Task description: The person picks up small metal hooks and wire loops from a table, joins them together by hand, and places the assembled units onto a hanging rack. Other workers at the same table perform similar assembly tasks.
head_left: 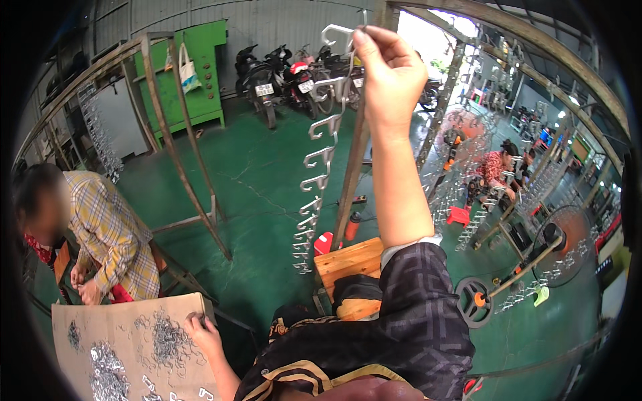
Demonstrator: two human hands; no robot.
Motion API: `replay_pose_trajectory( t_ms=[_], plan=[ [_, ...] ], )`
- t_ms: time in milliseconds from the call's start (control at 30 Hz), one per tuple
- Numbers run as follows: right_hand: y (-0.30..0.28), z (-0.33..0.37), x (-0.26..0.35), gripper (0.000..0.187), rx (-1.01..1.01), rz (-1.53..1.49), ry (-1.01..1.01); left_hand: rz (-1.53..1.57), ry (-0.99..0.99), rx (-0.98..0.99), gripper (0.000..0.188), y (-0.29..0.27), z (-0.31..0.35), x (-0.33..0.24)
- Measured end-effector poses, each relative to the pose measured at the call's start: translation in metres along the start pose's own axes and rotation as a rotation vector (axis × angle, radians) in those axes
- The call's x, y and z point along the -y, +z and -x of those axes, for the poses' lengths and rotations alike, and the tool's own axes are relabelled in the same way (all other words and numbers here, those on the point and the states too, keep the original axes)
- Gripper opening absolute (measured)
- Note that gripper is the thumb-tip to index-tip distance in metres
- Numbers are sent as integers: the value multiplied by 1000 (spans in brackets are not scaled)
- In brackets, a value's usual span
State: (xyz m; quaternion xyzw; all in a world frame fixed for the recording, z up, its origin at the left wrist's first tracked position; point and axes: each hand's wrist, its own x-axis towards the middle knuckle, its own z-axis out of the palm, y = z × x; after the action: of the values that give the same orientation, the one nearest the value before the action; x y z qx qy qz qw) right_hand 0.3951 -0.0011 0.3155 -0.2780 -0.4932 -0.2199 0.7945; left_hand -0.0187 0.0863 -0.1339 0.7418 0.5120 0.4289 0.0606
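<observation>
My right hand (394, 73) is raised high at the top centre, its thumb and fingers pinched on the end of a white bent metal bracket (334, 31). Below it hangs a long string of similar hook-shaped brackets (324, 127), one under another, reaching down toward the floor. At the lower left, my left hand (204, 334) rests at the corner of a cardboard-covered table (127, 309), fingers somewhat apart, with nothing visible in them. Beside it lies a tangled heap of thin wire hooks (167, 339). A pile of shiny metal brackets (109, 374) is farther left on the cardboard.
A person in a checked shirt (114, 227) bends over beside the table. Metal frame posts (175, 147) stand around me. A wooden stool (358, 260) is close in front. To the right are a large fan (558, 234), hanging racks of parts and a seated person (495, 167). Motorbikes (264, 87) stand behind.
</observation>
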Motion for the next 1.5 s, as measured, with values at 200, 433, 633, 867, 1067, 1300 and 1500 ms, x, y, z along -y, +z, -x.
replay_pose_trajectory(
  t_ms=[200, 433, 633, 867, 1067, 1300, 1500],
  plan=[
    [-62, -48, 30, 19, -64, 209, -175, 6, -13, 4, 15, 5, 2, 10],
    [-128, -84, 70, 18, -206, 347, -307, -26, -9, 16, 16, 0, 1, 12],
    [-201, -110, 103, 18, -381, 581, -311, -18, 22, 13, 17, 4, 0, 4],
    [-279, -150, 112, 19, -452, 646, -316, -21, 10, 16, 14, 0, 0, 10],
    [-308, -194, 109, 22, -438, 575, -205, -7, 7, 30, 13, 5, 2, 14],
    [-333, -240, 108, 23, -351, 566, -12, 13, -31, 50, 14, 4, 1, 10],
    [-349, -239, 94, 27, -233, 542, 161, -70, -4, 35, 13, -7, 2, 9]
  ],
)
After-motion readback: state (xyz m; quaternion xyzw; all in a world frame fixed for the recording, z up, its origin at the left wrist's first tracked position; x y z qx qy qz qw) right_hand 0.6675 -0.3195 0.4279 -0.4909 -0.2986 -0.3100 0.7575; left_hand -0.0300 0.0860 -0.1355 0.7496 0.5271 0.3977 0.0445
